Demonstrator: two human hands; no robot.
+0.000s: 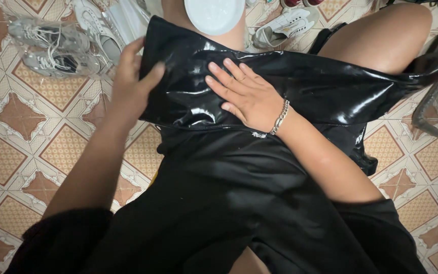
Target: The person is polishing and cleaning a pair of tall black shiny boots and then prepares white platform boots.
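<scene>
The left hand (130, 83) clamps the edge of the glossy black bag (280, 86) lying across the person's lap, fixing it in place, while the right hand (244, 94), fingers apart, presses flat to smooth its surface.

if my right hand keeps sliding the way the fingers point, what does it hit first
Your right hand lies flat on the glossy black bag, fingers pointing up and left. Going straight on, it would probably meet your left hand, which grips the bag's left edge. Depth is hard to judge, though.
</scene>
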